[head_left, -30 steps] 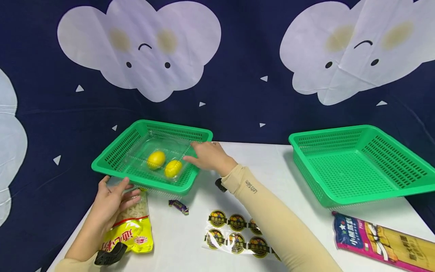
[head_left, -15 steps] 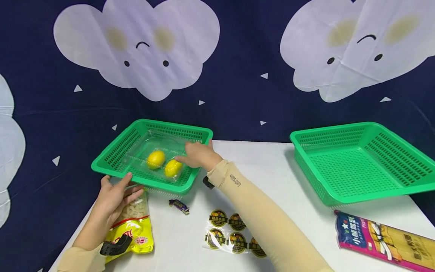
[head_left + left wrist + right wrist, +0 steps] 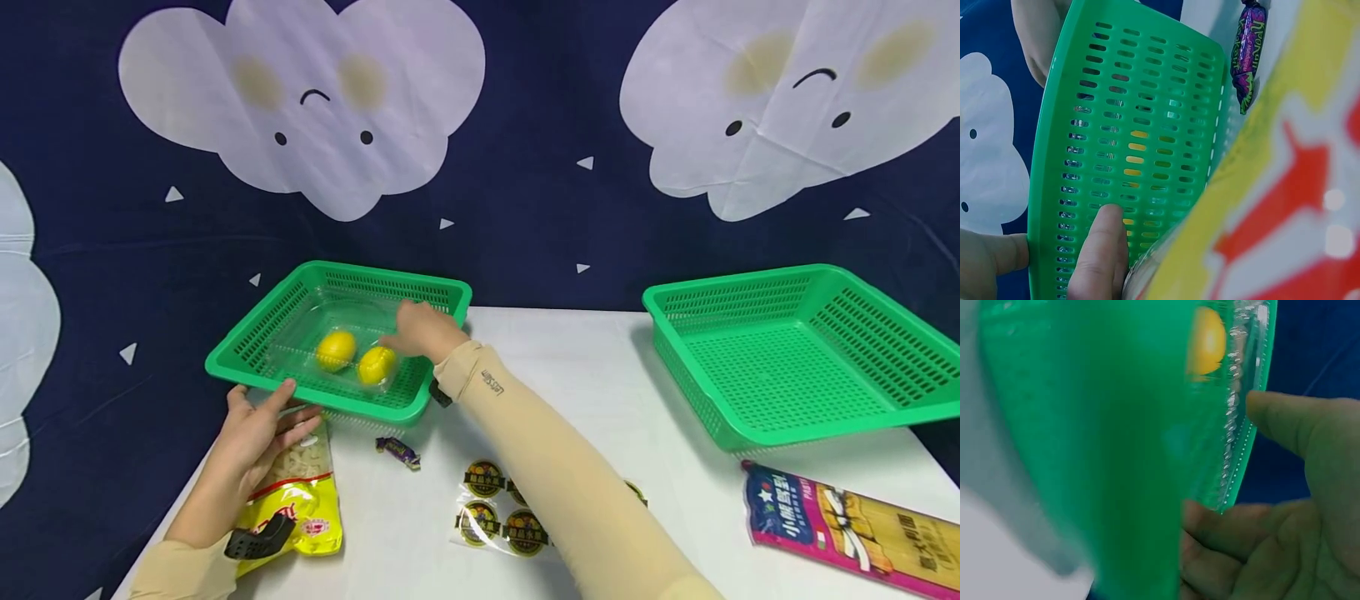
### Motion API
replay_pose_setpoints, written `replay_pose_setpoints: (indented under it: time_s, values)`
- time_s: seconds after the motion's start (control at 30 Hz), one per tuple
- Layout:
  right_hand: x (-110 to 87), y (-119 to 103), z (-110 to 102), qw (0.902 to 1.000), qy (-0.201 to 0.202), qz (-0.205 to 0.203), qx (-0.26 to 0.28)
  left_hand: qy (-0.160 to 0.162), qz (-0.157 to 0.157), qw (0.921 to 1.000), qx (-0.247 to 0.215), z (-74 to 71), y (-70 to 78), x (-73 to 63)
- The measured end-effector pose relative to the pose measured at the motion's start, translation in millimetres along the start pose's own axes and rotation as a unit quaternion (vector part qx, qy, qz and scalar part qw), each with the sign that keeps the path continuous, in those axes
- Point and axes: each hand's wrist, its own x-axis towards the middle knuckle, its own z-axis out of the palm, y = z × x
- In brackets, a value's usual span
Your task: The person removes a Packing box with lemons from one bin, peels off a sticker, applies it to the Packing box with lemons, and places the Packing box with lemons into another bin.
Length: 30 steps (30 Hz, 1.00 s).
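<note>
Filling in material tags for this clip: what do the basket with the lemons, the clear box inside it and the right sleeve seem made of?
Basket: probably molded plastic, satin green, judging by its stiff rim and regular slots.
Clear box: likely thin glossy plastic; see-through, with bright highlights.
Right sleeve: matte, smooth fabric, perhaps stretchy; fiber unclear.

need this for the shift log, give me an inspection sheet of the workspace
Surface: white tabletop, partly hidden by items and sleeves
Job's things: left basket, green, holding a clear container with two lemons showing through
Clutter: purple candy, yellow bag, sticker sheet, pasta pack, right basket, also green
Grips: left grip touches the left basket's near rim; right grip is at the clear container's right edge, whether pinching is unclear
Cables: nothing seen
Surroundings: dark blue backdrop with pale clouds
</note>
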Motion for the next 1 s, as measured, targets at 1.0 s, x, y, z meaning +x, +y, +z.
replay_pose_setpoints:
  time_s: [1.0]
  values:
    - [12.9,5,-2,0.8769,-0.062,0.104,0.465,-0.006,0.002,1.0000,-0.006,1.3,-2.6,2.2]
